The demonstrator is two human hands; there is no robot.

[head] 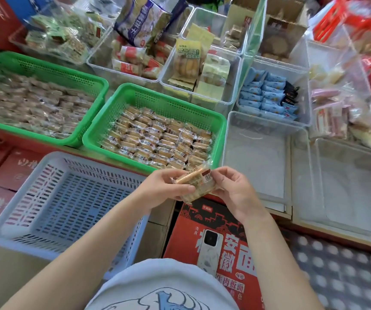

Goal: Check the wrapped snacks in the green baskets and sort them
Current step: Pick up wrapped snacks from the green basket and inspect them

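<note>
Red printed cartons (213, 229) and clear bins crowd the shop floor. Both hands pinch one wrapped snack (193, 181) just before the nearer green basket (157, 95): left hand (164, 186) and right hand (233, 189) hold opposite ends. An empty blue basket (68, 198) sits left.

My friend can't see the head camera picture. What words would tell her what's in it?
A person's left hand and right hand hold one clear-wrapped tan snack above a red printed carton. Beyond lie two green plastic baskets full of similar snacks, with an empty pale blue basket nearer.
</note>
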